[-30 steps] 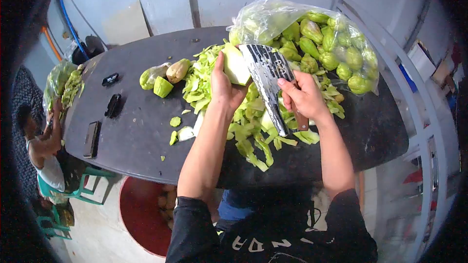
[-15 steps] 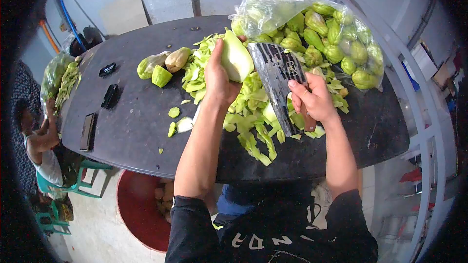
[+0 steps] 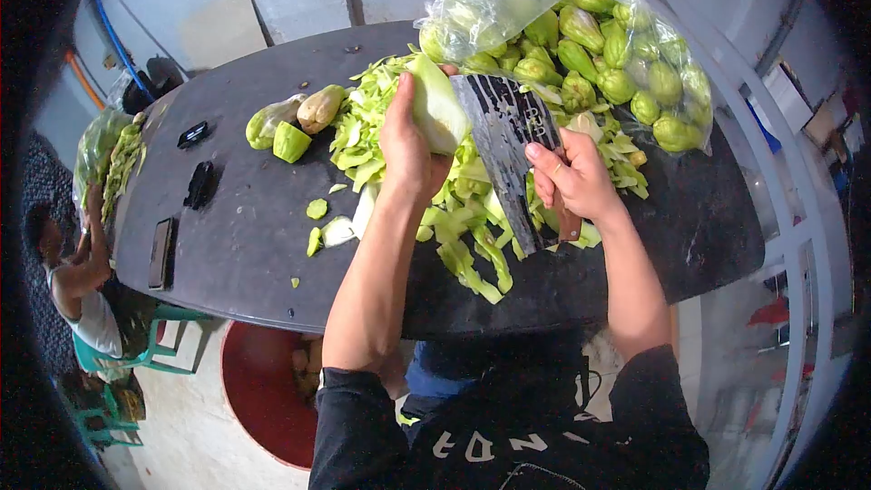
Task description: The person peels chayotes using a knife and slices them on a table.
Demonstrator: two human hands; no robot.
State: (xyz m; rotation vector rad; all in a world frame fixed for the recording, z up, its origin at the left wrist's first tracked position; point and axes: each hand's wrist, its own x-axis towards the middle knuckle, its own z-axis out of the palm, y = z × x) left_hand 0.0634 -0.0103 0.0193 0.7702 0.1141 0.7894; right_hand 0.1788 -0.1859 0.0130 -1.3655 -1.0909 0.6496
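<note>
A pale green, peeled chayote (image 3: pixel 439 107) is held upright in my left hand (image 3: pixel 406 141), its fingers wrapped behind it. My right hand (image 3: pixel 579 180) is closed on the brown handle of a wide cleaver (image 3: pixel 510 152). The dark, wet blade stands just right of the chayote, its upper corner close to or touching the flesh; which cannot be made out. Beneath both hands lies a pile of green peelings and slices (image 3: pixel 363 132). Behind the blade, a clear plastic bag (image 3: pixel 499 14) holds several whole chayotes (image 3: pixel 617 86).
Two whole chayotes (image 3: pixel 321 109) and a cut piece (image 3: pixel 291 142) lie left on the dark table (image 3: pixel 245 209). Three black objects (image 3: pixel 163 254) line its left side. A red tub (image 3: pixel 259 390) stands below. A seated person (image 3: pixel 86 286) is at far left, near metal railings' opposite side.
The cleaver and my right hand have shifted slightly left, bringing the blade nearer the chayote. The whole view has also moved a little.
</note>
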